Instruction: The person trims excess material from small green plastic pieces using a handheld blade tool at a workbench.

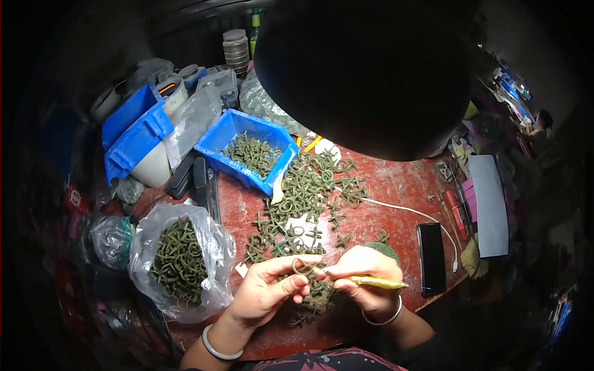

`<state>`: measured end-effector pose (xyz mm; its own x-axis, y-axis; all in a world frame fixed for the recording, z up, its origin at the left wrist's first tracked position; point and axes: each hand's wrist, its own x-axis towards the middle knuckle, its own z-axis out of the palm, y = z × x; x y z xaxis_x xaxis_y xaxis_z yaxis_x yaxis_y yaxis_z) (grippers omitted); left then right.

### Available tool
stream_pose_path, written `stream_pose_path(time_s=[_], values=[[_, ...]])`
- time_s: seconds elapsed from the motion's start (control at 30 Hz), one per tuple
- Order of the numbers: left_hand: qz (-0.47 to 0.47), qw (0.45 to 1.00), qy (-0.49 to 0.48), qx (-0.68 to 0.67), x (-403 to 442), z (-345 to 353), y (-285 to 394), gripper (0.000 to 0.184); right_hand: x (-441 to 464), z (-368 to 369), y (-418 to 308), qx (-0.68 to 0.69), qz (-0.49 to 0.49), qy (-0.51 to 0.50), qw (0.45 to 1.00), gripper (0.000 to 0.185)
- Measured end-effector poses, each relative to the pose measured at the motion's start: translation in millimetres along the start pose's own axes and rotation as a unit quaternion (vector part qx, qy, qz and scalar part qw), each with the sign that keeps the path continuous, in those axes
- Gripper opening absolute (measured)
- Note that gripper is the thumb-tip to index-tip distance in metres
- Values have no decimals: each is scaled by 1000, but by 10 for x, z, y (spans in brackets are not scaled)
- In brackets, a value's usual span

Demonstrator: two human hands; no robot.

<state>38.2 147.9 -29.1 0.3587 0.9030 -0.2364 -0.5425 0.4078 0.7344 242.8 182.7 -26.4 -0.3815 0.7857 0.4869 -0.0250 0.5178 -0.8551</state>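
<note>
My left hand [269, 290] pinches a small dark green ring-shaped piece [301, 267] between thumb and fingers, above the front of the table. Close against it, my right hand [371, 278] is closed round a slim tool with a yellow handle [377, 282]. The tool's tip points at the ring, but I cannot tell whether they touch. Many similar green pieces [309, 191], some rings and some cross-shaped, lie in a loose heap beyond my hands. A round green pad [383, 250] shows partly behind my right hand.
A blue bin [210, 148] and a clear plastic bag [145, 272] hold more green pieces. To the right lie a black phone [431, 260], a white cable [427, 215], a red marker [455, 216] and a white sheet [489, 207]. A large dark round shape hides the upper middle.
</note>
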Motion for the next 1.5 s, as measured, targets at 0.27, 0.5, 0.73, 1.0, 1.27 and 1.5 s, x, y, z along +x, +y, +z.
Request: stream_pose_path(time_s=[0.27, 0.5, 0.73, 1.0, 1.27, 1.5], values=[[14, 999, -2, 33, 14, -10, -24, 43, 0, -47, 60, 31, 24, -15, 999, 15], [-10, 998, -8, -64, 14, -87, -58, 42, -61, -41, 162, 171, 105, 94, 975, 9], [-32, 997, 0, -75, 16, -81, -46, 36, 34, -18, 91, -9, -8, -21, 1000, 15], [-26, 999, 31, -17, 25, -134, -112, 23, 93, 1, 61, -81, -78, -43, 993, 13], [-27, 997, 23, -61, 23, -131, -67, 23, -52, 12, 103, 97, 110, 33, 989, 15], [-19, 995, 13, -102, 31, -138, -29, 29, 12, -38, -180, 202, -107, -34, 973, 28]])
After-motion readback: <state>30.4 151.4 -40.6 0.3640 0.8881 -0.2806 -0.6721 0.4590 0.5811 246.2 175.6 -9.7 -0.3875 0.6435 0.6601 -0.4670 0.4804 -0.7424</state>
